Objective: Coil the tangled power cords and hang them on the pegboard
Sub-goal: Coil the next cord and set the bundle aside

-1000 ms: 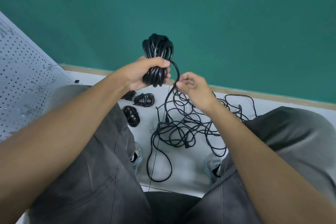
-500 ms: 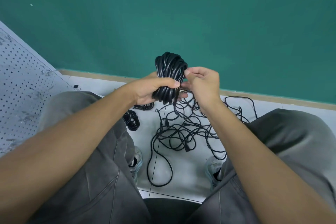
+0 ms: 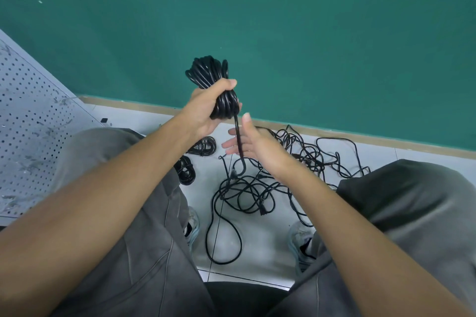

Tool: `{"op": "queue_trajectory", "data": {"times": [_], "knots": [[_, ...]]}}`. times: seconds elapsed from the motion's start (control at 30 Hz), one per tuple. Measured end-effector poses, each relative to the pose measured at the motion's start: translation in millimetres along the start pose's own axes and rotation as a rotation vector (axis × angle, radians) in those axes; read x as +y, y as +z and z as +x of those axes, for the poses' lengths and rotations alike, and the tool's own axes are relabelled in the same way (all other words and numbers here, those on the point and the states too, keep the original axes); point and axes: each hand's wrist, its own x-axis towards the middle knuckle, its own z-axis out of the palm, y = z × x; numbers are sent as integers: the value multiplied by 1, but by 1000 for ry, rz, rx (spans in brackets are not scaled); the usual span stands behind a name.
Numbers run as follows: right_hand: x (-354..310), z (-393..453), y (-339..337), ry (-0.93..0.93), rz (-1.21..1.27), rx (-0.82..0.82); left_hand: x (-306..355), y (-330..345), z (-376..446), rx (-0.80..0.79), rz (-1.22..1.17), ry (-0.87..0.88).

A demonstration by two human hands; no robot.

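Note:
My left hand (image 3: 206, 108) grips a thick coil of black power cord (image 3: 208, 72), held upright in front of the green wall. A loose tail of that cord (image 3: 238, 136) hangs down from the coil and runs across the palm of my right hand (image 3: 249, 143), whose fingers are spread and straight just below the coil. The tail leads down into a tangle of black cords (image 3: 257, 188) on the white floor between my knees. The grey pegboard (image 3: 28, 121) leans at the left edge.
Two small coiled cords (image 3: 204, 147) (image 3: 186, 171) lie on the floor by my left knee. My grey-trousered legs and shoes (image 3: 301, 242) flank the tangle. A tan baseboard runs along the green wall behind.
My right hand has let go of the cord near the coil, dropped below it and opened flat under the hanging tail. The coil has tilted and shifted slightly left.

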Motion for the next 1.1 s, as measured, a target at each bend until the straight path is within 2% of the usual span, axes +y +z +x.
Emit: {"op": "queue_trajectory", "data": {"times": [0.1,0.17,0.23,0.4,0.5,0.57,0.7,0.83,0.9,1.0,1.1], "knots": [[2,-8,-3,-35,-133,-59,9,-11,10,219,170,95],[1,-10,-8,-138,-229,7,13,-17,13,237,276,129],[-4,-12,-15,-196,-205,112,14,-20,14,170,404,142],[-16,-15,-38,-303,-54,315,6,-10,0,-155,617,95],[-19,-15,-43,-336,27,405,1,-1,-14,-326,562,1],[-21,-16,-46,-329,98,466,-3,5,-23,-380,495,-69],[-20,-13,-48,-298,136,566,-11,13,-34,-400,412,-114],[-14,-10,-43,-241,48,673,-13,14,-33,-340,436,-32],[-10,-9,-41,-210,34,657,-12,13,-32,-322,389,-21],[-1,-4,-36,-181,73,499,-9,9,-29,-323,264,-63],[0,-2,-31,-178,193,529,-7,5,-26,-299,291,-49]]}}
